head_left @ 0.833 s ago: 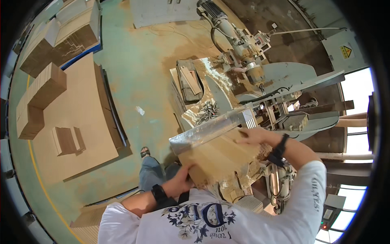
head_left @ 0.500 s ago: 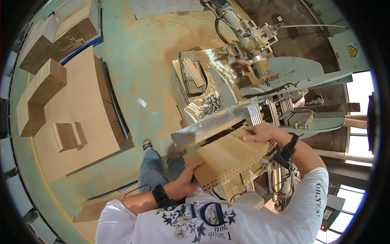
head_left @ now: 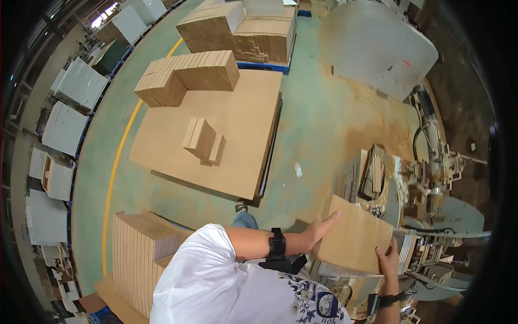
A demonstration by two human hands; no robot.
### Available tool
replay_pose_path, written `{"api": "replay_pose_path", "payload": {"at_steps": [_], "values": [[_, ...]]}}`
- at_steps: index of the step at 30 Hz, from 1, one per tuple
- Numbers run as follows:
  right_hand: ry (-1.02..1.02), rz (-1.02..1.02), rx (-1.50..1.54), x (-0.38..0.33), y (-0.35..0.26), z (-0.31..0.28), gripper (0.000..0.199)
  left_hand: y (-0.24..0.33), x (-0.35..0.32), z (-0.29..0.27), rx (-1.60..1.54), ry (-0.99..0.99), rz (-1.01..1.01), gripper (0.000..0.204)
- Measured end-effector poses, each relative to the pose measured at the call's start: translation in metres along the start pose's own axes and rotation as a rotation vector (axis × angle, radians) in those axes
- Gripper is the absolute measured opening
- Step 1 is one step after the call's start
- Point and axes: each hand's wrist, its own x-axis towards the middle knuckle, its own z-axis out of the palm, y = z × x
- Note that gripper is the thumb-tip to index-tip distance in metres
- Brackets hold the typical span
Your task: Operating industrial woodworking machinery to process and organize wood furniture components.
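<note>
A stack of light-brown wooden boards [head_left: 353,237] is between my two hands, in front of the machine at the lower right. My left hand [head_left: 322,229] presses its left edge, thumb and fingers close together along the side. At the right end, my right hand [head_left: 388,258] grips the stack with fingertips bent over the top. The underside of the stack and part of each hand's grip are hidden. Beside its right end are the metal parts of the drilling machine [head_left: 434,202].
Left of me, a pallet topped by a large brown sheet [head_left: 237,119] bears rows of stacked boards [head_left: 208,70] and a small pile [head_left: 199,137]. A tall board stack [head_left: 140,254] stands at my left elbow. A tray with wood pieces [head_left: 373,171] lies beyond my hands.
My view has swung left, so the machine and the boards appear farther right. My right hand has shifted from the top of the stack to its right edge; both hands still hold it.
</note>
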Motion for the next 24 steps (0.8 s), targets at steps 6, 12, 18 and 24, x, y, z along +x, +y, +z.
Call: {"api": "replay_pose_path", "payload": {"at_steps": [6,12,18,24], "values": [[0.011,-0.001,0.465,0.025,-0.092,0.123,0.062,0.112,-0.035,-0.1,-0.049,-0.312,-0.113,0.083],[-0.132,-0.099,0.581,0.082,-0.205,0.277,0.046,0.2,-0.071,-0.203,0.346,0.327,0.101,0.073],[-0.523,0.266,0.901,0.134,-0.329,0.436,0.055,0.245,-0.066,-0.309,0.271,0.297,0.236,0.066],[-0.92,0.343,1.31,0.176,-0.408,0.56,0.054,0.247,-0.042,-0.391,0.301,0.403,0.419,0.066]]}}
